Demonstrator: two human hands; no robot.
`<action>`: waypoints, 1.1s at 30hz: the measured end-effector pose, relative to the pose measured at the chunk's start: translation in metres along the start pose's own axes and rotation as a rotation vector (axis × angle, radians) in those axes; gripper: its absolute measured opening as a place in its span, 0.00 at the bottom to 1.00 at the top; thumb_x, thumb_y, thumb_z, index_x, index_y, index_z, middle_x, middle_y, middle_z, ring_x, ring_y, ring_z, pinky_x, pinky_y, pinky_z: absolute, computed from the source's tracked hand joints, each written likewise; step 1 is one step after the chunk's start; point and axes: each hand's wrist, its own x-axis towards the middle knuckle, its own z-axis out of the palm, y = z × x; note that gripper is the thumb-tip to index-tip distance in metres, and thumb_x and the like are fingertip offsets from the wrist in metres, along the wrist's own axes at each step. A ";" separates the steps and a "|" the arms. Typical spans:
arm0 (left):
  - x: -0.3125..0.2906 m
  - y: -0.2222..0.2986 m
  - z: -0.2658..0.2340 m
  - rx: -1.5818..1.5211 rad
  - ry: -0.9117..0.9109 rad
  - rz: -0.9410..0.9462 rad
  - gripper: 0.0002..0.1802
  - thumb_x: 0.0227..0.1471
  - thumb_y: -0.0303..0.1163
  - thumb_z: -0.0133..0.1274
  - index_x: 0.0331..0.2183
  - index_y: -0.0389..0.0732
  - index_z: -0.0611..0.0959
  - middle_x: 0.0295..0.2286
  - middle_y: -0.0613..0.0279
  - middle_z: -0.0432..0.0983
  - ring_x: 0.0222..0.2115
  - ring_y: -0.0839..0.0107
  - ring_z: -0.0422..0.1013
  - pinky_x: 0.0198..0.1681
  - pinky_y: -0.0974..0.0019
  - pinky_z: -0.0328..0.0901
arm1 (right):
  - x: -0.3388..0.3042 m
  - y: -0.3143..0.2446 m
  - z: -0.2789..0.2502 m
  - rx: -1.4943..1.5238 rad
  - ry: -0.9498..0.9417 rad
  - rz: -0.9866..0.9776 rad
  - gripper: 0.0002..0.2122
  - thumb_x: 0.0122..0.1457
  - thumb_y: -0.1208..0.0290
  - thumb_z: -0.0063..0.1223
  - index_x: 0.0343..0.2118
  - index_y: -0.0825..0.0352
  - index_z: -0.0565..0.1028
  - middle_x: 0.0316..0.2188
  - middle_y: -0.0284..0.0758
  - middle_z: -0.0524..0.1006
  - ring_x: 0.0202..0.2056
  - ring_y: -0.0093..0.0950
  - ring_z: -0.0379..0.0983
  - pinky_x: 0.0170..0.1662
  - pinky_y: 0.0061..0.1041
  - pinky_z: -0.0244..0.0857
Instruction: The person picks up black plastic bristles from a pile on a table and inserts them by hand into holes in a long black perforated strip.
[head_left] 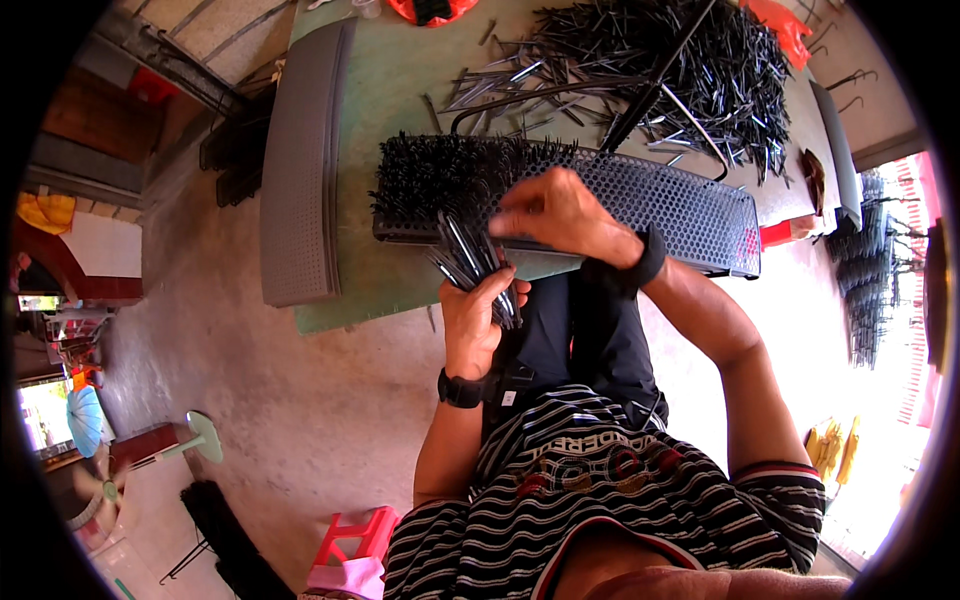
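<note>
My left hand is closed around a bundle of thin, glossy black sticks, their ends fanning up past the thumb. On the table's near edge rests a long black board perforated with round holes. Dense black tufts cover its left part, while the holes on its right part lie bare. Over the near edge of the board, between the tufts and the bare holes, is my right hand. Its fingers are bent and smeared by motion, so whatever they may hold cannot be made out.
A heap of loose black sticks spreads over the far right of the green table. Thin metal rods rise behind the board. Along the left edge lies a grey perforated panel. A pink stool stands on the floor.
</note>
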 end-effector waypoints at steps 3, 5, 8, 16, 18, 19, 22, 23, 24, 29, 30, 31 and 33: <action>0.004 -0.001 0.004 -0.009 -0.060 -0.028 0.12 0.42 0.19 0.56 0.34 0.31 0.76 0.25 0.54 0.76 0.21 0.64 0.75 0.22 0.66 0.71 | -0.021 0.011 0.008 0.184 -0.088 0.001 0.07 0.48 0.73 0.58 0.24 0.73 0.77 0.20 0.34 0.77 0.23 0.20 0.74 0.26 0.18 0.67; 0.005 -0.005 0.003 -0.030 -0.101 -0.012 0.12 0.44 0.19 0.55 0.35 0.31 0.76 0.27 0.53 0.76 0.23 0.62 0.75 0.24 0.63 0.72 | -0.018 0.003 0.000 0.295 0.013 0.198 0.06 0.50 0.75 0.56 0.27 0.73 0.76 0.21 0.33 0.77 0.23 0.19 0.74 0.27 0.16 0.67; 0.005 -0.002 0.004 0.027 -0.104 -0.053 0.16 0.44 0.20 0.56 0.38 0.31 0.74 0.27 0.54 0.76 0.23 0.64 0.75 0.24 0.65 0.71 | -0.010 -0.003 -0.001 0.349 0.272 0.130 0.06 0.51 0.78 0.54 0.31 0.73 0.73 0.20 0.36 0.77 0.22 0.20 0.74 0.25 0.18 0.67; 0.013 -0.015 -0.007 -0.039 -0.103 -0.163 0.16 0.45 0.22 0.56 0.39 0.32 0.74 0.24 0.55 0.75 0.19 0.65 0.74 0.21 0.67 0.69 | 0.007 0.006 0.010 0.023 0.436 -0.283 0.06 0.52 0.78 0.54 0.32 0.70 0.70 0.22 0.41 0.75 0.24 0.36 0.74 0.25 0.26 0.66; 0.014 -0.015 -0.009 0.011 -0.104 -0.145 0.15 0.45 0.22 0.56 0.38 0.32 0.75 0.24 0.55 0.75 0.17 0.66 0.73 0.18 0.68 0.68 | 0.008 0.009 0.012 -0.002 0.413 -0.281 0.06 0.51 0.78 0.54 0.32 0.70 0.70 0.22 0.42 0.74 0.25 0.39 0.74 0.25 0.28 0.66; 0.015 -0.017 -0.010 0.033 -0.116 -0.126 0.14 0.45 0.23 0.55 0.38 0.32 0.76 0.24 0.55 0.74 0.16 0.67 0.72 0.17 0.68 0.67 | 0.009 0.010 0.013 -0.013 0.399 -0.276 0.06 0.51 0.78 0.54 0.32 0.70 0.70 0.22 0.42 0.74 0.25 0.40 0.73 0.26 0.30 0.66; 0.014 -0.017 -0.009 0.072 -0.106 -0.079 0.12 0.45 0.22 0.55 0.36 0.32 0.77 0.22 0.56 0.73 0.13 0.70 0.68 0.13 0.70 0.63 | 0.013 0.017 0.017 -0.093 0.378 -0.342 0.06 0.50 0.77 0.54 0.30 0.69 0.70 0.22 0.41 0.73 0.25 0.40 0.72 0.26 0.32 0.65; 0.014 -0.017 -0.009 0.078 -0.108 -0.072 0.12 0.45 0.22 0.55 0.36 0.31 0.77 0.21 0.56 0.73 0.13 0.70 0.68 0.13 0.70 0.63 | 0.015 0.018 0.017 -0.127 0.374 -0.377 0.05 0.50 0.76 0.54 0.29 0.69 0.71 0.22 0.40 0.73 0.24 0.40 0.71 0.25 0.33 0.65; 0.014 -0.017 -0.010 0.083 -0.110 -0.065 0.12 0.45 0.22 0.55 0.36 0.31 0.77 0.21 0.56 0.73 0.13 0.71 0.67 0.13 0.70 0.63 | 0.016 0.018 0.016 -0.231 0.324 -0.398 0.05 0.49 0.77 0.54 0.29 0.68 0.72 0.23 0.39 0.73 0.24 0.39 0.72 0.25 0.32 0.66; 0.009 -0.015 -0.011 0.177 -0.138 -0.022 0.13 0.45 0.21 0.55 0.36 0.30 0.76 0.21 0.55 0.73 0.14 0.71 0.67 0.14 0.70 0.62 | 0.022 0.016 0.012 -0.486 0.179 -0.383 0.03 0.48 0.75 0.54 0.27 0.66 0.76 0.25 0.37 0.74 0.23 0.37 0.72 0.26 0.30 0.66; 0.008 -0.013 -0.011 0.204 -0.146 -0.014 0.13 0.45 0.21 0.55 0.36 0.29 0.76 0.21 0.55 0.73 0.14 0.71 0.68 0.14 0.70 0.62 | 0.022 0.011 0.010 -0.498 0.184 -0.358 0.03 0.48 0.75 0.55 0.27 0.66 0.76 0.25 0.37 0.74 0.24 0.36 0.72 0.26 0.28 0.66; 0.006 -0.011 -0.011 0.203 -0.174 -0.028 0.13 0.45 0.21 0.55 0.36 0.29 0.76 0.22 0.55 0.73 0.15 0.71 0.68 0.15 0.71 0.62 | 0.020 0.007 0.008 -0.377 0.147 -0.268 0.04 0.48 0.74 0.55 0.27 0.67 0.77 0.24 0.37 0.75 0.24 0.33 0.73 0.27 0.27 0.66; 0.003 -0.006 -0.010 0.200 -0.232 -0.055 0.14 0.45 0.21 0.55 0.37 0.28 0.76 0.22 0.55 0.74 0.15 0.71 0.68 0.16 0.71 0.62 | 0.017 0.001 0.006 -0.135 0.072 -0.085 0.05 0.49 0.73 0.57 0.27 0.69 0.77 0.23 0.36 0.77 0.24 0.28 0.74 0.28 0.24 0.67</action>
